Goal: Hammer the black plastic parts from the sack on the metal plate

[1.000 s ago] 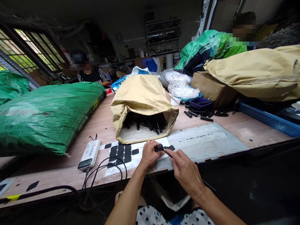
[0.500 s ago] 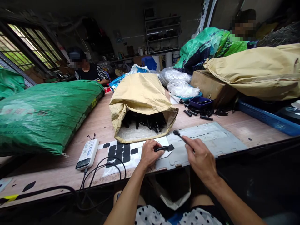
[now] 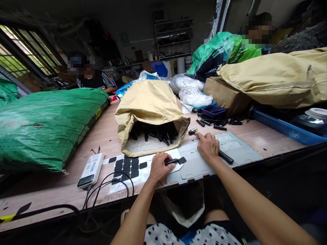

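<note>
From here I see the person's left hand closed on a slim black plastic-looking piece, its tip by a rounded black square, above the white sheet's right end. The right hand has its fingers curled round a small black-handled hammer over the flat grey panel on the wood-grain desk.

No wording legible. White device: blue print on casing, too small to make out. Green sack at left: faded print, blurred. Bright green bag at back: pale markings, unreadable.
</note>
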### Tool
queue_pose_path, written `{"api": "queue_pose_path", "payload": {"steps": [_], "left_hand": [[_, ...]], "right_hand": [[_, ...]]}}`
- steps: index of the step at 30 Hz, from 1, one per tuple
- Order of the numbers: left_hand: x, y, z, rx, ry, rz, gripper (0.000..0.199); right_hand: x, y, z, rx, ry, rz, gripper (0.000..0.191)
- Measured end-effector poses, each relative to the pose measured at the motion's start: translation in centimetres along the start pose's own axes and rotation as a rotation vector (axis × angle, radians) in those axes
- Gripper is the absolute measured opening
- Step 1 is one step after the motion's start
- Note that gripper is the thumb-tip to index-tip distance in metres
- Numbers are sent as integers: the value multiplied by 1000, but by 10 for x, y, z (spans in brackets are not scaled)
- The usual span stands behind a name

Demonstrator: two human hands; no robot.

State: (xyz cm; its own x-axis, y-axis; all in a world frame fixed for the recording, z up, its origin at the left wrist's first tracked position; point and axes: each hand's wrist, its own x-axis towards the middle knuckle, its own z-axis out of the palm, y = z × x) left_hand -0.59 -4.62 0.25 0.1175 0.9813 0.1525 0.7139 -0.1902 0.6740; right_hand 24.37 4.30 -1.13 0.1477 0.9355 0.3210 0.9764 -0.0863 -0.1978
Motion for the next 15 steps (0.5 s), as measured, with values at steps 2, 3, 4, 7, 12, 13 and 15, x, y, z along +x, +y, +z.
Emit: {"api": "queue_pose_path", "payload": {"steps": [2, 3, 4, 7, 12, 13, 15], "left_hand": [[0, -2, 0, -9, 1, 13, 9], [0, -2, 0, -14, 2, 19, 11], [0, -3, 0, -15, 4, 25, 15], [0, -5, 0, 12, 5, 40, 29], [0, -4, 0, 47, 5, 54, 35], [0, -4, 0, 47, 7, 56, 34], [1, -4, -1, 47, 6, 59, 33]], "right_hand": [[-2, -1, 2, -24, 28, -21, 41], [-3, -1, 3, -32, 31, -28, 41], [-4, 0, 3, -36, 31, -32, 41], [-4, 1, 1, -40, 32, -35, 41], [-3, -2, 0, -49, 36, -29, 40], [-3, -2, 0, -50, 34, -26, 40], [-3, -3, 0, -49, 27, -23, 41]]}}
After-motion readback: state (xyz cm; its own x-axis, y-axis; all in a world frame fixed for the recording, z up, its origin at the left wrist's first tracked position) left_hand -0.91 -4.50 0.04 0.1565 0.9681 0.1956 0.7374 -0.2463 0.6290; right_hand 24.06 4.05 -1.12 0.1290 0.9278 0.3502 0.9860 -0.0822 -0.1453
